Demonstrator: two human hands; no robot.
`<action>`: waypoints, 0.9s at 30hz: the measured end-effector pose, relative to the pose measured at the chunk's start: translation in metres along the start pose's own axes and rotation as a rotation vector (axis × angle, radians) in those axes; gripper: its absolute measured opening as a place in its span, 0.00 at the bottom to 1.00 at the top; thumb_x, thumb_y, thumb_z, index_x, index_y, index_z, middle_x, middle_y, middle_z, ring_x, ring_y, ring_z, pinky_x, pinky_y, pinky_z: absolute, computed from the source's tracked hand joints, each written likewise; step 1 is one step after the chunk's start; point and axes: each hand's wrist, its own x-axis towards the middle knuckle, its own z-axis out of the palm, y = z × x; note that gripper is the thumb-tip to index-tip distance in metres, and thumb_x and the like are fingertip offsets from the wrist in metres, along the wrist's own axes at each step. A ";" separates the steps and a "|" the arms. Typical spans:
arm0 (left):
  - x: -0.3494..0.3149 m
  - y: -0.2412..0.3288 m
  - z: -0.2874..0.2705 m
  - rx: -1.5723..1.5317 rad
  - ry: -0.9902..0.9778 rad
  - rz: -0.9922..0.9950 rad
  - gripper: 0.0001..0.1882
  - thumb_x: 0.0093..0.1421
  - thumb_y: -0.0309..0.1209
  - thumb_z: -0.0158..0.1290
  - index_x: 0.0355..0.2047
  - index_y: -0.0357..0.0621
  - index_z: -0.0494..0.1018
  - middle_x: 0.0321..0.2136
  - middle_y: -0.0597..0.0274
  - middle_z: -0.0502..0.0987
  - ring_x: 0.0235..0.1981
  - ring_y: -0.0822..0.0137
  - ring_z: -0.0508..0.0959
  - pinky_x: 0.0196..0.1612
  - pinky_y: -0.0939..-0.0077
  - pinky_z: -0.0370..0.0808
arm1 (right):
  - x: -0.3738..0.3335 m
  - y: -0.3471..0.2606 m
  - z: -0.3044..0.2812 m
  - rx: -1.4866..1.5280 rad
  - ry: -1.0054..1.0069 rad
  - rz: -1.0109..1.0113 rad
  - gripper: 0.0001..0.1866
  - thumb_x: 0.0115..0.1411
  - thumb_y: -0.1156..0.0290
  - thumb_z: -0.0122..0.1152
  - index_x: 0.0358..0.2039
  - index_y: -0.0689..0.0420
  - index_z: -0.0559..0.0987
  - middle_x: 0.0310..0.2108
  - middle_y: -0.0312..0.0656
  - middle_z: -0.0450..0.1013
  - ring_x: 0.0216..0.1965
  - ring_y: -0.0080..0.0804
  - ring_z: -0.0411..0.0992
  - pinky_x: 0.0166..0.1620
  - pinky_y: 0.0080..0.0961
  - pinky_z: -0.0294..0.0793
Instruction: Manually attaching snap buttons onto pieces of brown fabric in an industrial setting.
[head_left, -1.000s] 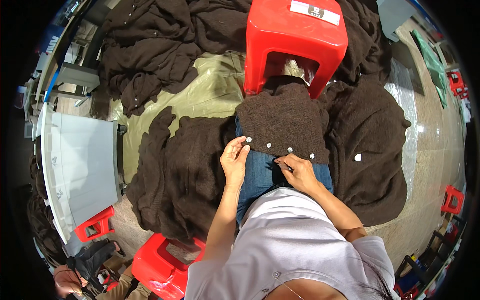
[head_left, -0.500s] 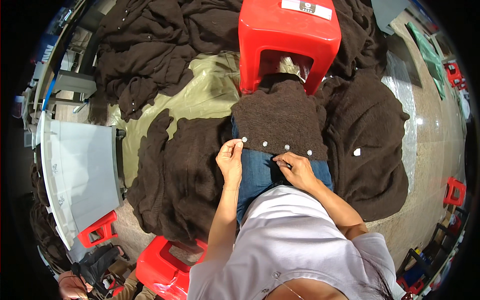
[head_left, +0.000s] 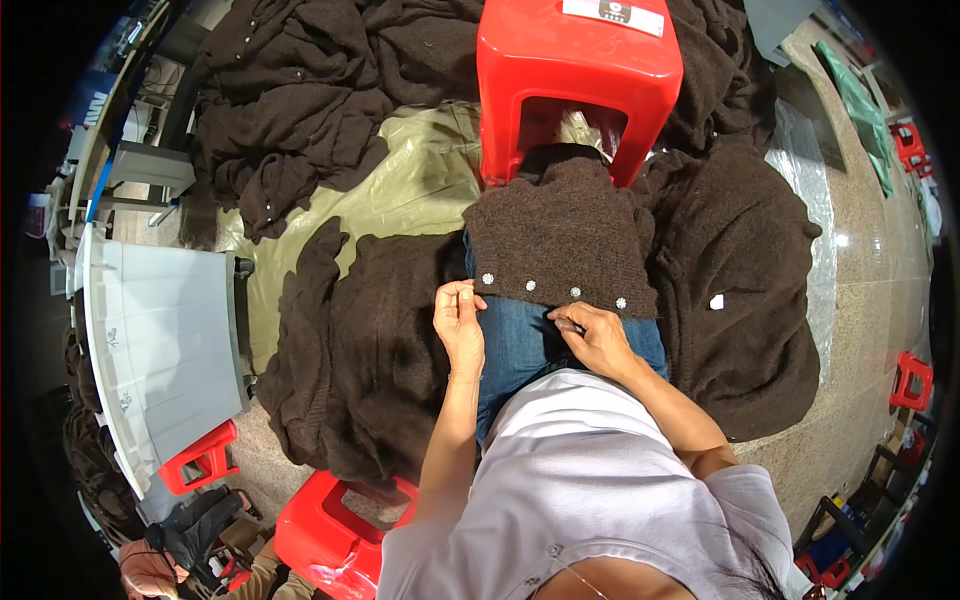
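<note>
Four pale, sparkling buttons (head_left: 531, 286) line the near edge of a dark brown knit (head_left: 560, 235) spread over a seated person's jeans (head_left: 525, 345). The left hand (head_left: 459, 320) pinches the knit's left corner between thumb and fingers; the right hand (head_left: 598, 342) curls narrowly just below the edge, whether around something small one cannot tell. Directly ahead, a red stool (head_left: 580, 65) blocks the way, the knit's far end at its opening, where shiny plastic (head_left: 578, 130) shows. Brown heaps (head_left: 385, 340) flank the lap, the right one bearing a white tag (head_left: 716, 301), and a yellowish sheet (head_left: 430, 150) lies beyond. At left stands a white tub (head_left: 180, 330), its contents hidden; another red stool (head_left: 310, 530) sits nearer.
</note>
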 end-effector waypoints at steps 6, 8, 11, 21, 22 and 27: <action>-0.002 0.004 -0.003 -0.009 0.026 0.035 0.03 0.68 0.27 0.49 0.38 0.40 0.70 0.37 0.63 0.75 0.27 0.77 0.70 0.35 0.83 0.69 | 0.001 -0.001 0.000 0.006 -0.002 -0.007 0.08 0.56 0.78 0.57 0.37 0.61 0.81 0.36 0.47 0.79 0.33 0.44 0.79 0.36 0.33 0.78; -0.005 0.004 0.001 0.106 0.143 0.107 0.03 0.68 0.26 0.48 0.38 0.40 0.69 0.39 0.62 0.75 0.28 0.78 0.70 0.34 0.82 0.69 | -0.001 0.000 -0.001 0.010 0.010 0.002 0.08 0.57 0.77 0.57 0.37 0.61 0.81 0.36 0.47 0.79 0.33 0.44 0.79 0.36 0.33 0.78; -0.012 0.012 0.010 0.353 0.168 0.327 0.01 0.65 0.22 0.51 0.36 0.37 0.70 0.38 0.60 0.74 0.30 0.75 0.71 0.34 0.81 0.70 | -0.002 -0.001 -0.002 0.047 0.025 0.044 0.09 0.58 0.79 0.57 0.39 0.63 0.81 0.33 0.46 0.79 0.33 0.36 0.78 0.38 0.27 0.77; -0.033 0.021 0.052 0.961 -0.038 0.628 0.19 0.43 0.35 0.71 0.32 0.43 0.75 0.35 0.59 0.70 0.40 0.57 0.71 0.44 0.62 0.69 | -0.001 0.000 -0.003 0.206 0.048 0.172 0.10 0.60 0.78 0.55 0.41 0.63 0.80 0.31 0.45 0.79 0.33 0.29 0.78 0.38 0.25 0.76; -0.032 0.019 0.054 1.014 -0.011 0.604 0.19 0.44 0.37 0.71 0.31 0.45 0.75 0.35 0.60 0.70 0.40 0.57 0.71 0.44 0.61 0.67 | -0.001 0.000 -0.004 0.212 0.041 0.186 0.10 0.60 0.77 0.55 0.40 0.63 0.80 0.32 0.48 0.80 0.35 0.35 0.80 0.39 0.28 0.77; -0.033 0.014 0.058 1.148 0.047 0.544 0.15 0.45 0.36 0.69 0.30 0.48 0.76 0.35 0.62 0.69 0.40 0.58 0.70 0.43 0.62 0.65 | 0.000 0.000 -0.005 0.211 0.026 0.172 0.10 0.60 0.76 0.55 0.41 0.63 0.80 0.33 0.48 0.80 0.35 0.35 0.80 0.40 0.28 0.77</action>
